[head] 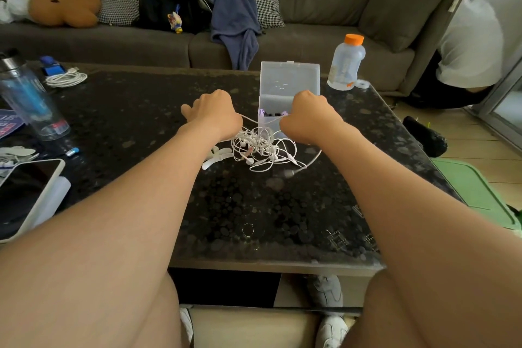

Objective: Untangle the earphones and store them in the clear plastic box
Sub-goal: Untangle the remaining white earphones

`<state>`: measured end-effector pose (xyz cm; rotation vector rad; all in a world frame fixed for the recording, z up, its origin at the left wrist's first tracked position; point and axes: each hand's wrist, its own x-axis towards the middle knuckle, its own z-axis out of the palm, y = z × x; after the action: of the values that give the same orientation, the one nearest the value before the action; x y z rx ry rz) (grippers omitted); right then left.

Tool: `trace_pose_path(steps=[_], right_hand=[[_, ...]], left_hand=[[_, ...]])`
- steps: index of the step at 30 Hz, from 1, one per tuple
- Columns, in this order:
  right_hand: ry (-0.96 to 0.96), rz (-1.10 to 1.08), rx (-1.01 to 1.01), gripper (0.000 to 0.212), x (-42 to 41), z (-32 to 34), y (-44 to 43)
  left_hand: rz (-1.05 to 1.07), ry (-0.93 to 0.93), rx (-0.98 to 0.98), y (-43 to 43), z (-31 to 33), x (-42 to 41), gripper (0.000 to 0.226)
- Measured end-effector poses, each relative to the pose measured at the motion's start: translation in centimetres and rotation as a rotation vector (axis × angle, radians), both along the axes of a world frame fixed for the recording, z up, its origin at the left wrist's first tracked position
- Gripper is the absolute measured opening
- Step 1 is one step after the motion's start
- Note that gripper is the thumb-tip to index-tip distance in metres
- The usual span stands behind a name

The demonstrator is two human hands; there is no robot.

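The left hand (211, 113) and right hand (308, 116) are both curled closed. Each seems to pinch one white cord that runs taut between them, though the fingertips are hidden behind the knuckles, so the exact grip is a guess. At six o'clock from the hands, the rest of the earphones (262, 150) lie in a loose knot on the worktop (254, 206), with a plug end trailing toward four o'clock. The clear box (288, 85) stands open at twelve o'clock of the knot, just behind the right hand, with a few buds inside. To do this step well, lift the held cord gently rather than stretch it, since tension tightens loops. Trace one strand to its plug and feed that end back through the knot.
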<state>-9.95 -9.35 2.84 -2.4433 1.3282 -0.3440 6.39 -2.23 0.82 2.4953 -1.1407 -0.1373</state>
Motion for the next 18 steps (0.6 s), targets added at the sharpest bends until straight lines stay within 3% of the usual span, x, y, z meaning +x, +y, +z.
trace_pose_path(steps=[5,9,11,13,16,18], right_hand=[[0.334,0.026,0.171,0.028,0.0,0.5,1.1],[0.494,0.263,0.659,0.026,0.2,0.8,2.4],[0.462,0.424,0.750,0.043,0.4,0.4,2.7],[0.344,0.450,0.902,0.051,0.6,0.0,2.8],[0.053,0.322,1.036,0.046,0.7,-0.1,2.0],[-0.025,0.294,0.943,0.035,0.4,-0.3,1.8]], left_hand=[[-0.005,0.011,-0.048,-0.2,-0.4,0.5,0.025],[-0.060,0.145,-0.111,-0.3,-0.4,0.6,0.017],[-0.096,0.226,-0.141,-0.1,-0.1,0.6,0.016],[-0.123,0.295,-0.157,0.3,0.3,0.4,0.022],[-0.165,0.347,-0.172,0.5,0.9,-0.1,0.033],[-0.171,0.378,-0.181,0.7,1.0,-0.2,0.037]])
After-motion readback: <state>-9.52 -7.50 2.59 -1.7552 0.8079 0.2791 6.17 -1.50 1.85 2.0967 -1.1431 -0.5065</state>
